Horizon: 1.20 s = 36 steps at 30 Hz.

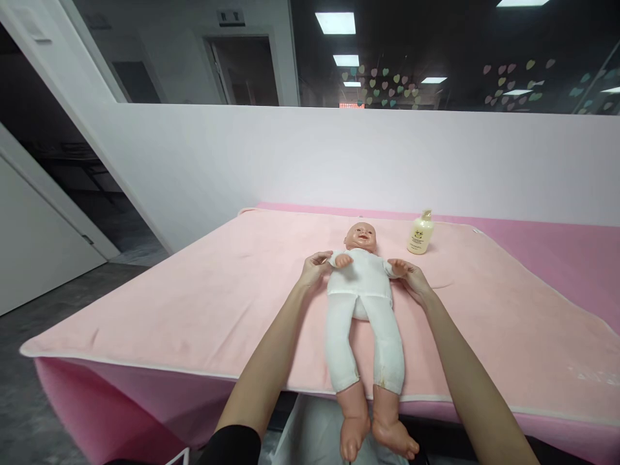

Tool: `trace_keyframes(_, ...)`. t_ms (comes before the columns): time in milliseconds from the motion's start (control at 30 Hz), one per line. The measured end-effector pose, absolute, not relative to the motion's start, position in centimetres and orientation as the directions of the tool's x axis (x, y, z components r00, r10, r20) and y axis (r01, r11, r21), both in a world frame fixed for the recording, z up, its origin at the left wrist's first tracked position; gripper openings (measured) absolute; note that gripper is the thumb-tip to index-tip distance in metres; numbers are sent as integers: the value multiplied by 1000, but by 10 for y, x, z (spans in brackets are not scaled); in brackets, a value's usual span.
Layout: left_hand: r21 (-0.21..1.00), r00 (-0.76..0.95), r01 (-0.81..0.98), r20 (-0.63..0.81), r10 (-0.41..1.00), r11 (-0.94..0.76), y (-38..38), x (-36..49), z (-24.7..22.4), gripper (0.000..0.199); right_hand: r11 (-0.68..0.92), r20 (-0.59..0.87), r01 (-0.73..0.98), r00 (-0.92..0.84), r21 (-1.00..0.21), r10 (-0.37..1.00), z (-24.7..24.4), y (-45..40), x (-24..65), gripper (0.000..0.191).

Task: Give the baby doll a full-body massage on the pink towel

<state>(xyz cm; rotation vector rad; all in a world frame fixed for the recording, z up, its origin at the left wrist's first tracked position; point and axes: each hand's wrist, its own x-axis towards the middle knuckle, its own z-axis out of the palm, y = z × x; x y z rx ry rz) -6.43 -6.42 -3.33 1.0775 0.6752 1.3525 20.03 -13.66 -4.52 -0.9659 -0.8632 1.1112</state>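
1. Two bare hands meet one doll (pixel 359 274), which lies on its back on a pink blanket (pixel 194 310), its head towards the wall (pixel 339 161) and its face up
2. Left hand (pixel 316 268): the grip is narrow, thumb and fingertips drawn together on the doll's bent arm, just beside its chest
3. Right hand (pixel 415 281): the grip is narrow too, holding the doll's other arm near the wrist, with the doll's small hand lying over the fingers
4. White cloth covers the doll's body, arms and legs, while its head, hands and feet are bare; both legs point towards the person, slightly parted, and the feet stick out past the near edge of the blanket
5. One pale yellow pump bottle (pixel 420 236) stands upright on the blanket, near the doll's head on the right-hand side
6. Under the blanket is a pink tabletop (pixel 547 248), bare along the right and far sides
7. Behind the white wall, heart shapes (pixel 397 79) and bright lights show in dark glass (pixel 411 39)
8. Far to the left, a white door (pixel 43 239) stands above a grey floor (pixel 29 381); a black sleeve (pixel 232 445) ends on the left arm
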Motion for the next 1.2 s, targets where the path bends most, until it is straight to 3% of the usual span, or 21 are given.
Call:
trace_keyframes(100,915,120,-366,228,966,-170,-61,-60,-35,43,180,68,-221,436,-958,897,-50,-128,191,27)
trace_keyframes(267,978,69,-119,180,981,-171,-58,-58,-44,29,50,11,-54,555,-997,832,-57,-119,185,14)
trace_keyframes(333,984,63,-127,137,989,-129,-57,-60,-46,28,70,20,-73,539,-995,842,-56,-120,188,15)
trace_keyframes(467,927,107,-364,137,985,-89,-55,-66,-43,41,90,2,-250,333,-964,943,-47,-130,196,29)
trace_keyframes(567,918,146,-390,137,980,-71,-55,-69,-40,30,82,21,-300,201,-950,979,-42,-138,200,27)
trace_keyframes(667,931,192,-355,155,969,-78,-57,-68,-40,27,140,82,-264,218,-954,972,-43,-139,200,20)
trace_keyframes(767,906,168,-416,164,972,-81,-59,-65,-38,32,169,110,-249,236,-954,966,-48,-134,198,25)
trace_keyframes(867,897,158,-431,187,970,-103,-59,-62,-36,38,157,111,-106,347,-982,931,-52,-128,195,32)
trace_keyframes(933,914,131,-389,180,975,-116,-57,-61,-37,37,97,137,114,434,-989,890,-53,-125,193,31)
trace_keyframes(1033,971,73,-224,97,993,-78,-53,-61,-44,39,-51,188,422,506,-905,842,-53,-123,190,34)
trace_keyframes(1200,990,65,-121,77,995,-69,-49,-63,-53,46,-135,187,525,513,-840,838,-53,-124,190,35)
